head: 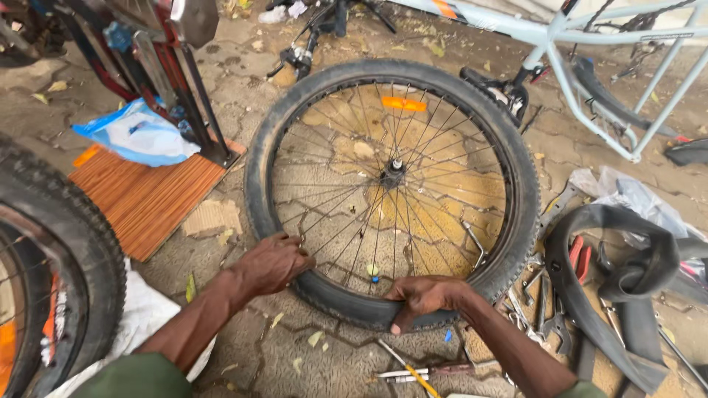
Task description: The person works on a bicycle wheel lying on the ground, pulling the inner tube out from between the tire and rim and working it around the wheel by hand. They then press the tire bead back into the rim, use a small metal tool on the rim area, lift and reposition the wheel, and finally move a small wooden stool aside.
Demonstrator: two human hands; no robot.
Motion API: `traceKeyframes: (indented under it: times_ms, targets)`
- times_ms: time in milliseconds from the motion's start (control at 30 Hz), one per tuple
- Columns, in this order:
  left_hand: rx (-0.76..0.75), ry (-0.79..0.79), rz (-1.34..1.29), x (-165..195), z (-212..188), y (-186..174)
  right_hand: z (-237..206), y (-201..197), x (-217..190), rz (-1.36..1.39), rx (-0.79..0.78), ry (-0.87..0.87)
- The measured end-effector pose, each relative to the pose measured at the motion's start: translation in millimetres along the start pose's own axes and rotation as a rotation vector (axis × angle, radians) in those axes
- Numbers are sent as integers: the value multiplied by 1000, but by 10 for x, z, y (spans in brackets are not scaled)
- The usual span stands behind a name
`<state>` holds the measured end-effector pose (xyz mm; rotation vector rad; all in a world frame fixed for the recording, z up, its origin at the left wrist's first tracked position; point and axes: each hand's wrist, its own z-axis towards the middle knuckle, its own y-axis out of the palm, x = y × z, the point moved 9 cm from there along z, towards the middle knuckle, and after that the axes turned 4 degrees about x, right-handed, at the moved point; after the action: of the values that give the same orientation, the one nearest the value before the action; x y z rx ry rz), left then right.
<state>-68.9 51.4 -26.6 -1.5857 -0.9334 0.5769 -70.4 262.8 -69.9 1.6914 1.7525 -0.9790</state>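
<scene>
Black rubber everywhere: the bicycle wheel (391, 193) lies flat on the paved ground (243, 96), tyre on, spokes and an orange reflector (403, 104) showing. Left hand (273, 263) clamps the tyre's near-left edge, fingers curled over it. Right hand (425, 297) grips the near edge too, thumb pressed down the sidewall. Just right of the wheel, a loose inner tube (627, 273) drapes over scattered tools (542, 295); a pale blue bicycle frame (582, 51) stands beyond.
</scene>
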Motion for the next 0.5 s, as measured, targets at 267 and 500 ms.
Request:
traceKeyframes:
  times_ms: [267,500]
  targets:
    - [254,216,-168,530,131,-75,625,-89,-37,-321,484,163]
    - [80,64,16,224,-20,-182,605,63,-631,-24,256,-68]
